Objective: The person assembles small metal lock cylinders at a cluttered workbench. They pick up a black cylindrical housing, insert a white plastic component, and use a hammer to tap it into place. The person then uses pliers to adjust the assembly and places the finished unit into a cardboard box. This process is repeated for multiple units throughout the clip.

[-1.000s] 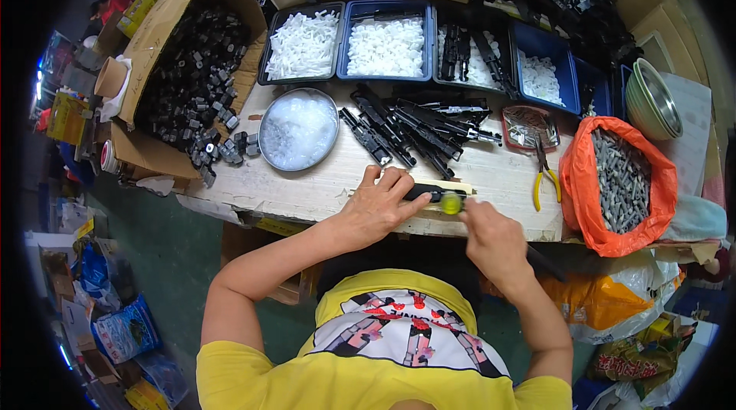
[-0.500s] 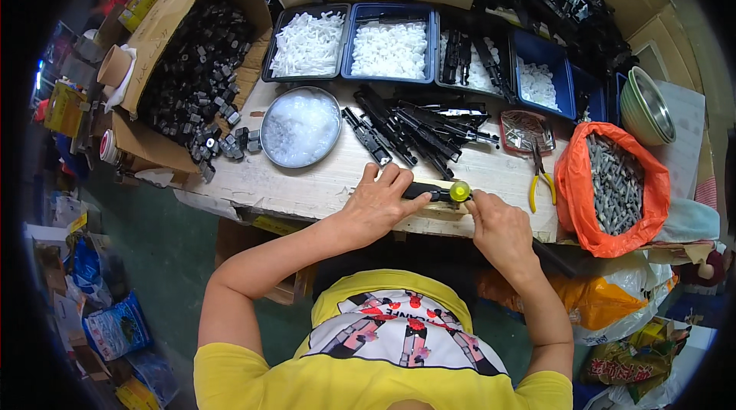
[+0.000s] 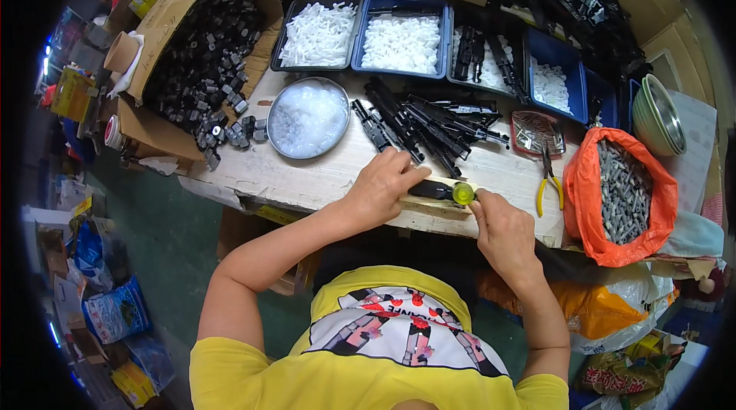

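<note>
My left hand (image 3: 379,186) is closed at the near edge of the workbench, its fingers on one end of a slim black part (image 3: 431,190). That part lies on a light wooden piece (image 3: 438,213). A mallet with a round, translucent yellow head (image 3: 463,194) rests at the part's right end, touching it or just above; I cannot tell which. My right hand (image 3: 504,227) is closed around the mallet just behind its head, hiding most of the handle. Beyond my hands lies a pile of similar black metal-looking assemblies (image 3: 425,125).
Left stands a carton (image 3: 165,23) of small black-and-grey blocks, beside a round dish (image 3: 270,130) of clear small pieces. Blue trays (image 3: 443,34) of white parts line the back. At right are yellow-handled pliers (image 3: 541,194), a red bag (image 3: 579,188) of grey pins and stacked bowls (image 3: 642,115).
The whole view has shifted slightly to the right. My left hand has moved a little up and left along the black part. The mallet head stays by the part's right end.
</note>
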{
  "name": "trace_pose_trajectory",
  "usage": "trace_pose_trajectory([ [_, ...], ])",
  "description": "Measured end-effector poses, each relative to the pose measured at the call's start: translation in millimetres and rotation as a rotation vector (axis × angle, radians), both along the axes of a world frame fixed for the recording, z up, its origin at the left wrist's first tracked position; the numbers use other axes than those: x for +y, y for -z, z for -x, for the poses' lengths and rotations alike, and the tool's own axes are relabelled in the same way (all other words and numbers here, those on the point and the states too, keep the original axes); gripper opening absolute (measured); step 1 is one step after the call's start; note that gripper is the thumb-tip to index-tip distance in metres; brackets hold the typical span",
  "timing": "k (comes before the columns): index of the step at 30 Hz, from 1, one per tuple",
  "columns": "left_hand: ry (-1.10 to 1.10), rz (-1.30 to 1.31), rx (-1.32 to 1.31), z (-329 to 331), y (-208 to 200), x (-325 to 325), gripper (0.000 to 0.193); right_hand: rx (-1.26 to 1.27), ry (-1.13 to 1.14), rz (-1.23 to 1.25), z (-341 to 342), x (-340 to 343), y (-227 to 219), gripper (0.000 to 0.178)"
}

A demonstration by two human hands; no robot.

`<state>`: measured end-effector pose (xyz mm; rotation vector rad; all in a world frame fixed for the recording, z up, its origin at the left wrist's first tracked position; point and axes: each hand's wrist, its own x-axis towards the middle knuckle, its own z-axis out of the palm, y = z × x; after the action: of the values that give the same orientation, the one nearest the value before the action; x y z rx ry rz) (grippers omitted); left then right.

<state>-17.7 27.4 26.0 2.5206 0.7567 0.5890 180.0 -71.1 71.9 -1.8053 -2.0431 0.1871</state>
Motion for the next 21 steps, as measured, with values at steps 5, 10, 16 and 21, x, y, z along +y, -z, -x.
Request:
trace_pose_trajectory([
  [5,-0.084,0.119,-0.113,1,-2,-4,0.062,0.112,-0.063,-0.08,24,5,1,0.011],
  [10,-0.188,0.074,-0.199,3,7,-19,0.063,0.162,-0.012,0.042,22,25,-8,0.009],
  [16,-0.356,-0.075,-0.287,5,19,-36,0.064,-0.108,-0.044,0.315,25,56,-8,0.013],
  [21,-0.441,-0.014,-0.291,18,27,-46,0.072,0.169,-0.037,0.094,45,62,-12,0.015],
])
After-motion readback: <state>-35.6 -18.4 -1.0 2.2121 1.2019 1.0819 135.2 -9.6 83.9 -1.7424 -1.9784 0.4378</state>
